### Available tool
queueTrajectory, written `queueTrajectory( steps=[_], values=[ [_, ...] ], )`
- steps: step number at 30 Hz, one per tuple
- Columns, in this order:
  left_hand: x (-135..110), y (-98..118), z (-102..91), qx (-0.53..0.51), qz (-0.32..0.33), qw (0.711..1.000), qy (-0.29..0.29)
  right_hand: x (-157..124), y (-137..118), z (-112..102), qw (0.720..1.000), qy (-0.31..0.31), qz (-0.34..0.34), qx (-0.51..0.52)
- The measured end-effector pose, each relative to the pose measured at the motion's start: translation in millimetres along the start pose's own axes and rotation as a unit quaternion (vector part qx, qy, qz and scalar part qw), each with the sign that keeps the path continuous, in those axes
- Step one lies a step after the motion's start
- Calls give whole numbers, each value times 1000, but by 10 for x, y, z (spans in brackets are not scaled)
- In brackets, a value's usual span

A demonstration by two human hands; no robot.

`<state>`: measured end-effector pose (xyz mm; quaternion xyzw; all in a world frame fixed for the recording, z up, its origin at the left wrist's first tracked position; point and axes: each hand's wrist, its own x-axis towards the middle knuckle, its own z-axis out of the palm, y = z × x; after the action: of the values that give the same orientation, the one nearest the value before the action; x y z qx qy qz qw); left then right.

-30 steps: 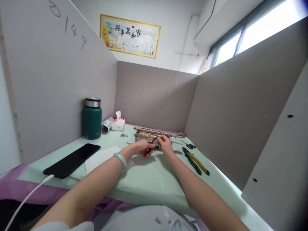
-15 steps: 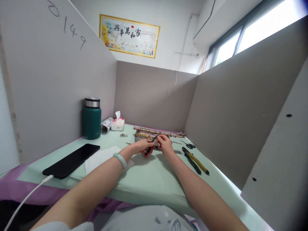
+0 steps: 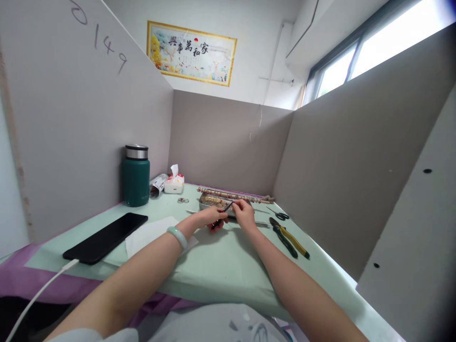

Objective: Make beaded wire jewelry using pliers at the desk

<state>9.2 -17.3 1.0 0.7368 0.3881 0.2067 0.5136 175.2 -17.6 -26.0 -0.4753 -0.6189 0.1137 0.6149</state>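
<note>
Both hands meet over the pale green table (image 3: pixel 221 266), just in front of a shallow metal tray (image 3: pixel 208 203) of small beads. My left hand (image 3: pixel 210 218), with a jade bangle (image 3: pixel 177 236) on its wrist, is closed around a small dark pair of pliers (image 3: pixel 221 213) whose tip points up and right. My right hand (image 3: pixel 243 212) pinches something tiny at the tip of the pliers; I cannot make out what it is. A long beaded stick (image 3: pixel 231 194) lies across the back of the tray.
Yellow-handled pliers (image 3: pixel 289 238) and small scissors (image 3: pixel 280 214) lie to the right. A black phone (image 3: pixel 106 236) on a white cable, a white sheet (image 3: pixel 149 232), a green flask (image 3: pixel 136 175) and a tissue pack (image 3: pixel 174 183) stand at left. Grey partition walls close in three sides.
The hands have stayed in place. The pliers in my left hand have tilted slightly, and my right fingers have shifted a little at their tip.
</note>
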Motion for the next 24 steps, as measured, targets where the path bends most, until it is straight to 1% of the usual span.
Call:
queueTrajectory(
  steps=[4,6,12,16,19,24],
  values=[
    [8,-19,-16,-4,3,1000,-10,-13,-8,-6,1000,3,-13,-17],
    [9,-25,-25,-29,9,999,-28,-14,-23,-6,1000,5,-6,1],
    [-6,-12,-34,-109,26,989,-92,0,-64,10,995,-4,43,95],
    [-4,-5,-39,-144,20,983,-113,1,-72,16,993,-4,54,108],
    [-2,-5,-50,-150,11,981,-122,-6,-73,2,995,-7,38,89],
    [-22,14,-68,-173,-4,975,-140,-19,-83,-22,999,-2,-11,51]
  ],
)
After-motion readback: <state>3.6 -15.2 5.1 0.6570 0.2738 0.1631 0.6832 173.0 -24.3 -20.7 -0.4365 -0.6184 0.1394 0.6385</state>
